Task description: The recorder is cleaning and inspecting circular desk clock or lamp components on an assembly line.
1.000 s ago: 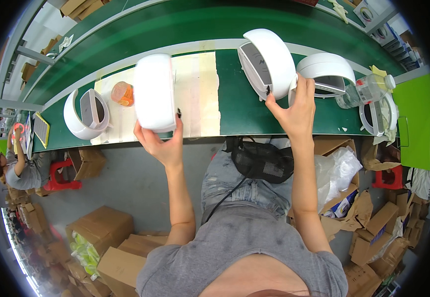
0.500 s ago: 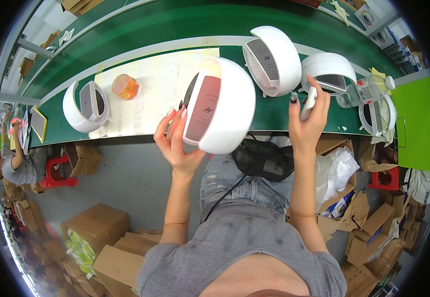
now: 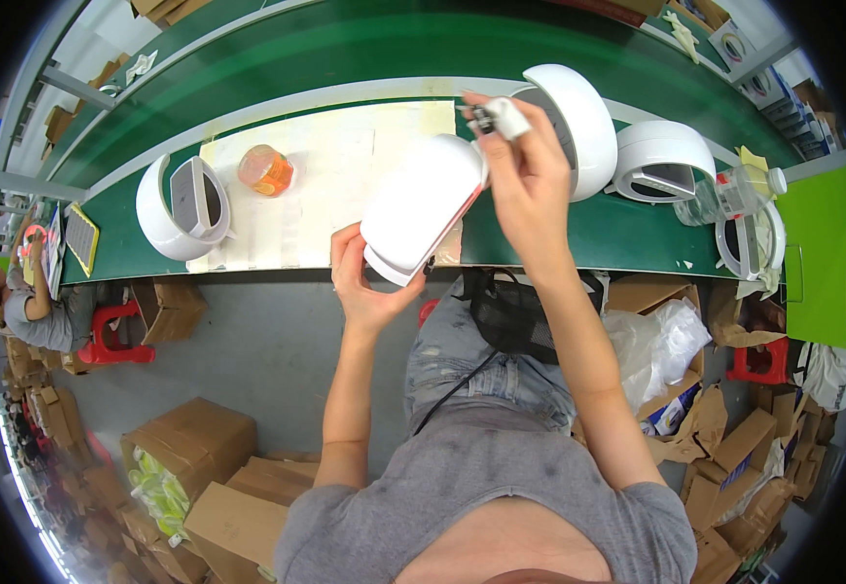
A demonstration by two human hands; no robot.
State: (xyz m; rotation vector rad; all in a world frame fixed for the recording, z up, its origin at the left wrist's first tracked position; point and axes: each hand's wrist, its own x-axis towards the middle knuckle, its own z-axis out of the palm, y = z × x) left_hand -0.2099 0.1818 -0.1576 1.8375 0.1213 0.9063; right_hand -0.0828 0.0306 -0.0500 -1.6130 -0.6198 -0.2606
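My left hand (image 3: 369, 287) grips the lower end of a white curved lamp (image 3: 421, 204), fingers on one side and thumb on the other. The lamp is held tilted above the table's front edge, with its smooth white outside showing and its charging face turned mostly out of sight. At its upper right end, my right hand (image 3: 532, 190) is closed on a small white piece (image 3: 510, 119), blurred, whose kind I cannot make out. Behind that hand stands a similar lamp (image 3: 593, 131), partly covered by the fingers.
More white lamps stand at the left (image 3: 162, 216) and right (image 3: 664, 148) of the green table (image 3: 335, 63). An orange jar (image 3: 266, 171) sits on pale paper (image 3: 330, 146). A clear bottle (image 3: 729, 195) lies at the right. A person (image 3: 38, 307) sits far left; cardboard boxes (image 3: 189, 443) fill the floor.
The lamp in my left hand has turned from showing its dark charging face to showing its white outside. My right hand has moved left and up to the lamp's top end.
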